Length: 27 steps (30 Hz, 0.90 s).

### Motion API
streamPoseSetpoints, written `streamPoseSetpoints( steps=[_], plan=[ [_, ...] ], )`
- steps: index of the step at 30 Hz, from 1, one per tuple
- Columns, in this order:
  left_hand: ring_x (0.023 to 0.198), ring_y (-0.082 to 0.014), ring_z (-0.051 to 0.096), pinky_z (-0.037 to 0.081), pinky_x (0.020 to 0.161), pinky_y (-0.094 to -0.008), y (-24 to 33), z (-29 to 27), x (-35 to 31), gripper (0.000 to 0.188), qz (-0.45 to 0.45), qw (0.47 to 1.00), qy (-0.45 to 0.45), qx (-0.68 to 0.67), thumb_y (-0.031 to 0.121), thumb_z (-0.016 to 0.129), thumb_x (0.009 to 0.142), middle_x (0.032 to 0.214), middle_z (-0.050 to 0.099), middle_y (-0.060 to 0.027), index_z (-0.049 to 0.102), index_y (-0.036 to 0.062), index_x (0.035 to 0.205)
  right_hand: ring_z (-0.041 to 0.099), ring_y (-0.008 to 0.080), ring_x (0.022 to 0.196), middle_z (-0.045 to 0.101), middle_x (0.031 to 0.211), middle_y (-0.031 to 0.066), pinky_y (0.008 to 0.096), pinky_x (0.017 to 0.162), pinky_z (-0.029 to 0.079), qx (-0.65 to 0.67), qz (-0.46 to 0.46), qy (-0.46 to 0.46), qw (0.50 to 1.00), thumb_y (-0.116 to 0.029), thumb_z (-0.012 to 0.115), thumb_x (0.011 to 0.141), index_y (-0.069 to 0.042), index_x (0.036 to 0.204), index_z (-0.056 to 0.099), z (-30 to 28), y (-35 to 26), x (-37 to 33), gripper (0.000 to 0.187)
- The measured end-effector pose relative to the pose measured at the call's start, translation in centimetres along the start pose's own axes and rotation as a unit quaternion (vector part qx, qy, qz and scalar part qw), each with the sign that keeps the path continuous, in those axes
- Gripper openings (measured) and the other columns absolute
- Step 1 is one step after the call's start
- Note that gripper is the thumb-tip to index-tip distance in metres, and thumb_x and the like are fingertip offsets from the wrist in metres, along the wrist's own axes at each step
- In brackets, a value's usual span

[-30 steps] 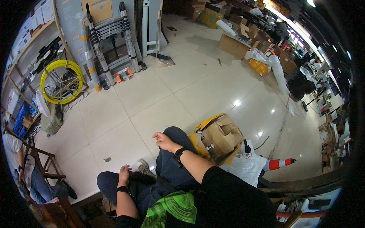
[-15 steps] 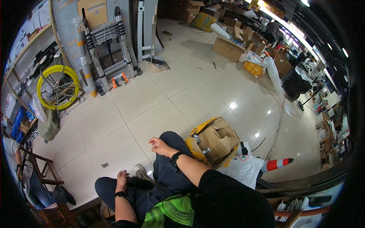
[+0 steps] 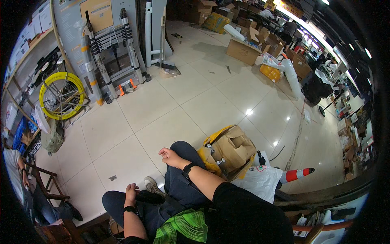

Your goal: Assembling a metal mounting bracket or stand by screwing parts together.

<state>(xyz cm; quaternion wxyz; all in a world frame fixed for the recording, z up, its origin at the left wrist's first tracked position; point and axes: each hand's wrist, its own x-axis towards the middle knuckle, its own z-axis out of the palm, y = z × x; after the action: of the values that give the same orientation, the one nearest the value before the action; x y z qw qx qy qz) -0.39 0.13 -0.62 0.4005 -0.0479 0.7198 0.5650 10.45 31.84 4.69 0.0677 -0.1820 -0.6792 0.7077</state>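
Observation:
My left hand (image 3: 130,195) rests on my left thigh beside the knee, its fingers loosely curled and slightly apart, with nothing visible in it. Over my right knee lies my right hand (image 3: 171,157), also empty, palm turned partly inward and fingers half bent. Each wrist wears a black band. Dark trousers (image 3: 178,183) cover my legs, and a green patterned cloth (image 3: 183,225) lies across my lap. Close to my right knee stands an open cardboard box (image 3: 233,148) in yellow wrapping, with small metallic parts at its near side.
A white plastic bag (image 3: 260,181) and a red-and-white cone (image 3: 294,175) lie right of the box. At the left are a yellow cable reel (image 3: 44,97), a telescopic ladder (image 3: 101,67) and a seated person (image 3: 30,185) by a wooden chair (image 3: 50,179). More cartons (image 3: 243,51) stand farther back.
Both my hands stay in place. The view has shifted very slightly, and the seated person at the left has moved an arm a little.

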Motion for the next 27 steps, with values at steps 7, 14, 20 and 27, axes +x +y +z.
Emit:
streamPoseSetpoints(
  steps=[7, 14, 20, 27],
  plan=[
    [0.072, -0.0201, 0.058, 0.048, 0.064, -0.0323, 0.6, 0.1, -0.7, 0.035, 0.012, 1.0, -0.007, 0.015, 0.032, 0.046, 0.097, 0.09, 0.061, -0.0117, 0.054, 0.0002, 0.111, 0.048, 0.0073, 0.077, 0.047, 0.09, 0.0012, 0.0206, 0.065, 0.04, -0.005, 0.002, -0.004, 1.0, 0.01, 0.054, 0.075, -0.004, 0.108, 0.053, 0.0, 0.5, 0.3, 0.036],
    [0.067, -0.0169, 0.056, 0.046, 0.057, -0.0297, 1.1, 0.5, -0.9, 0.028, 0.008, 1.0, 0.008, -0.02, 0.029, 0.048, 0.096, 0.088, 0.06, -0.0086, 0.056, 0.0045, 0.106, 0.047, 0.0077, 0.078, 0.048, 0.089, 0.0003, 0.0211, 0.068, 0.041, 0.028, 0.011, -0.014, 0.999, 0.01, 0.055, 0.075, -0.004, 0.107, 0.053, 0.7, 0.4, 0.3, 0.035],
    [0.072, -0.0186, 0.058, 0.047, 0.063, -0.0306, 1.6, 0.6, -0.9, 0.029, 0.035, 0.999, 0.013, 0.024, 0.027, 0.048, 0.095, 0.092, 0.062, -0.0112, 0.055, 0.0026, 0.11, 0.049, 0.0079, 0.079, 0.05, 0.09, 0.0008, 0.0218, 0.07, 0.043, 0.048, -0.012, -0.029, 0.998, 0.006, 0.057, 0.078, -0.003, 0.107, 0.053, 1.0, 0.2, 0.5, 0.03],
    [0.07, -0.018, 0.056, 0.047, 0.06, -0.0318, 2.7, -0.5, -2.2, 0.028, 0.019, 0.982, 0.05, -0.183, 0.029, 0.053, 0.094, 0.085, 0.058, -0.0054, 0.053, 0.0064, 0.111, 0.052, 0.0078, 0.078, 0.054, 0.086, 0.0, 0.0229, 0.07, 0.044, 0.128, -0.02, -0.025, 0.991, -0.003, 0.06, 0.085, -0.004, 0.104, 0.054, 2.0, 0.7, 0.7, 0.02]
  ],
)
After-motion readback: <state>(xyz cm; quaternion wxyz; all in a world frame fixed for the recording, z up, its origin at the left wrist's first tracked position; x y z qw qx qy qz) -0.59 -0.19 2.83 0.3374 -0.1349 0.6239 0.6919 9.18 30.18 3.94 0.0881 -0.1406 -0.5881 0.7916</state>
